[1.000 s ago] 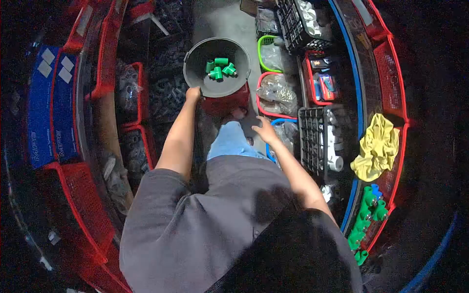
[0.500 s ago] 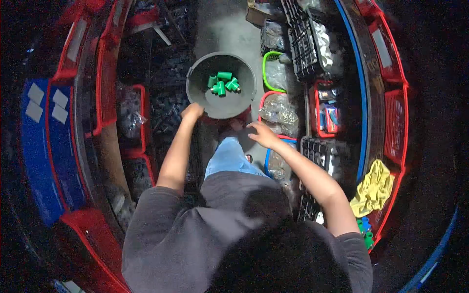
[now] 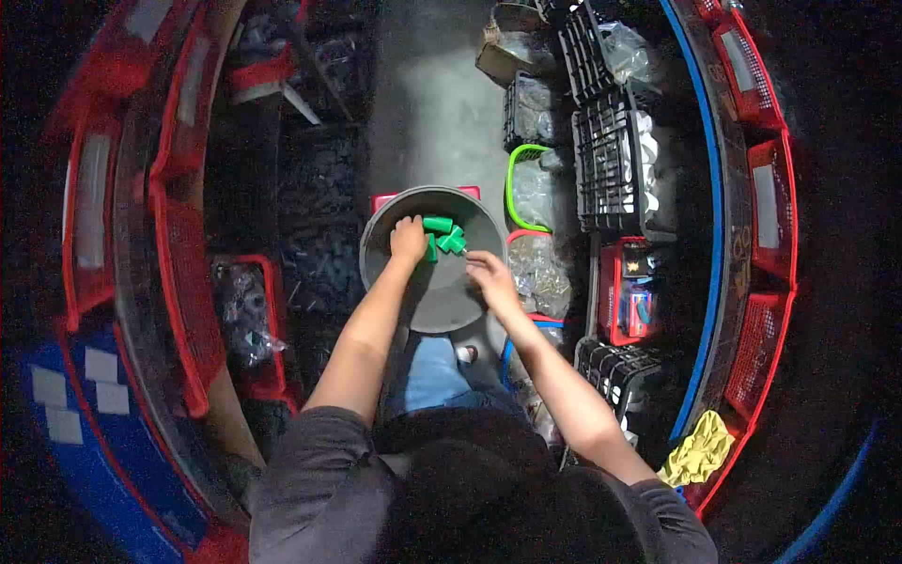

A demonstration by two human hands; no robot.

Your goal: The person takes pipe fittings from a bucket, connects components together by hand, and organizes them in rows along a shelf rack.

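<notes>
Green fittings [image 3: 452,241] lie partly hidden by the left hand [image 3: 408,239].

Fittings [image 3: 438,225] — smooth, glossy green plastic

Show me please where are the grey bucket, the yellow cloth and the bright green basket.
Grey bucket [image 3: 449,303]: head view, bare inside.
Yellow cloth [image 3: 700,453]: head view, crumpled middle.
Bright green basket [image 3: 510,193]: head view, left rim.
</notes>
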